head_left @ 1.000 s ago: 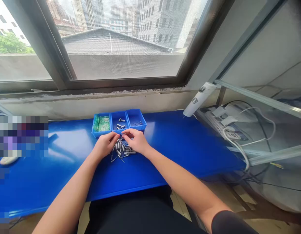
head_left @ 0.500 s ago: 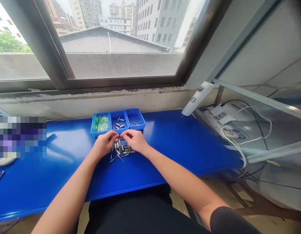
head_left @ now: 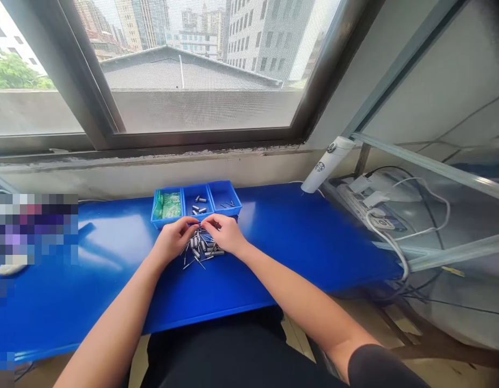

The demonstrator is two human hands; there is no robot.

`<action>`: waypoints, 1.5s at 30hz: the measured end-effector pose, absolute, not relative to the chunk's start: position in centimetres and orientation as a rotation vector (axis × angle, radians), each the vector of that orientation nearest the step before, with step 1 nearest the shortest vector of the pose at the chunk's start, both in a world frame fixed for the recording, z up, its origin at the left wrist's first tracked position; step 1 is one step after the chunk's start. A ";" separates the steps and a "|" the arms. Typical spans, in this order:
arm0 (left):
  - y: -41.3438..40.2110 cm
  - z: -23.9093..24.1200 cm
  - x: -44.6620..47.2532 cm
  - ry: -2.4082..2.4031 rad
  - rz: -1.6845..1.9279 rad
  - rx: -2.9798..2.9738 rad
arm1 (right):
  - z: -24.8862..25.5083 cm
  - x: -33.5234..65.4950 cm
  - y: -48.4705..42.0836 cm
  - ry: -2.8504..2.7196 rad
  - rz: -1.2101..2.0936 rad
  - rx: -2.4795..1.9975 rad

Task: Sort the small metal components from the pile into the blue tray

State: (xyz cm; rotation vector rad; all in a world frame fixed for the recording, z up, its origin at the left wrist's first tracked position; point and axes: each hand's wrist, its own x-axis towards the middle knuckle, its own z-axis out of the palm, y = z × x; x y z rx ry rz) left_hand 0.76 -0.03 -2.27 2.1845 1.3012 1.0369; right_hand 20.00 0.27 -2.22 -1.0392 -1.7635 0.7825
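Note:
My left hand (head_left: pixel 175 236) and my right hand (head_left: pixel 224 233) meet fingertip to fingertip over a pile of small metal parts (head_left: pixel 203 249). Both are closed in a pinch; whatever lies between the fingertips is too small to name. The pile mixes short silvery cylinders with thin dark rods. Just beyond my hands stand three joined blue bins. Green plastic wrap and pale small pieces fill the left bin (head_left: pixel 167 218). Several short cylinders lie in the middle bin (head_left: pixel 204 194), and a few thin rods in the right bin (head_left: pixel 227 187).
The bins stand on a blue table (head_left: pixel 274 237) below a window (head_left: pixel 201 108). A white tumbler (head_left: pixel 328 164) leans at the back right, near cables and a metal frame (head_left: pixel 435 167). A pale rounded object (head_left: pixel 11 268) lies at the far left beside a blurred patch.
My hands stay nearly in place over the pile, with the fingertips shifted very slightly. The view has tilted a little. The bins and the pile look the same.

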 end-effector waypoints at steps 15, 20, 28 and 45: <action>0.1 -2.3 0.6 1.327 1.000 2.240 | -2.5 19.7 0.3 -1.756 0.755 -0.942; -0.2 -2.2 0.9 1.247 1.046 2.209 | -2.5 19.7 0.3 -1.706 0.803 -0.976; -0.2 -2.1 1.0 1.244 1.049 2.207 | -2.3 19.8 0.2 -1.677 0.834 -1.012; -0.2 -2.0 1.0 1.265 1.069 2.192 | -2.1 20.0 0.3 -1.659 0.829 -1.044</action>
